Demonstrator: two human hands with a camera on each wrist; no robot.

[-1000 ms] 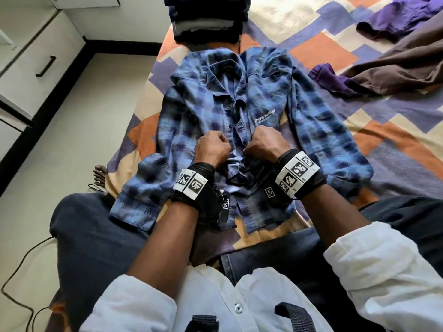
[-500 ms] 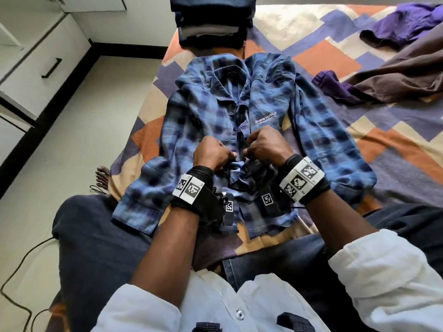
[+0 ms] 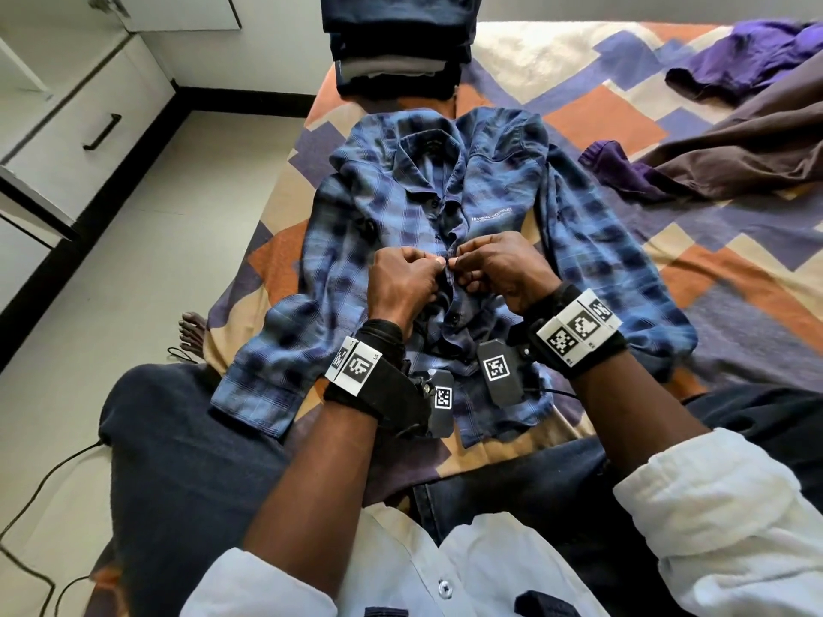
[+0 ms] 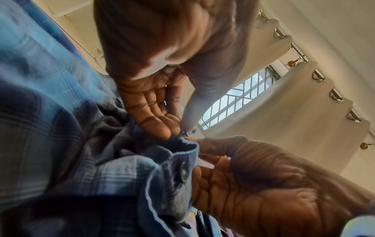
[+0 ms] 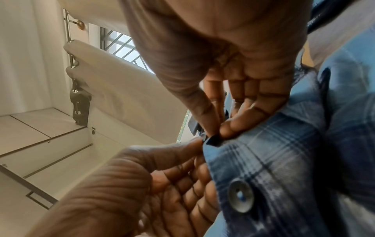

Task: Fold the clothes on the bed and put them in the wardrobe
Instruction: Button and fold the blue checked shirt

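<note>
Head view: blue plaid shirt (image 3: 392,207) lies face-up, collar away from person, near bed's (image 3: 614,122) left edge, sleeves down both sides. Left hand (image 3: 403,282) & right hand (image 3: 499,264) meet at shirt's front placket, mid-chest; fingers of each curled, pinching the placket edges together around a button. Wrist views confirm: thumb + forefinger tips (image 5: 211,128) nip the fabric edge; another button (image 5: 240,196) sits lower on the placket. Folded dark stack (image 3: 396,42) at bed's far-left corner, just beyond collar. Purple garment (image 3: 757,51) & brown garment (image 3: 748,149) lie unfolded toward far-right side.
</note>
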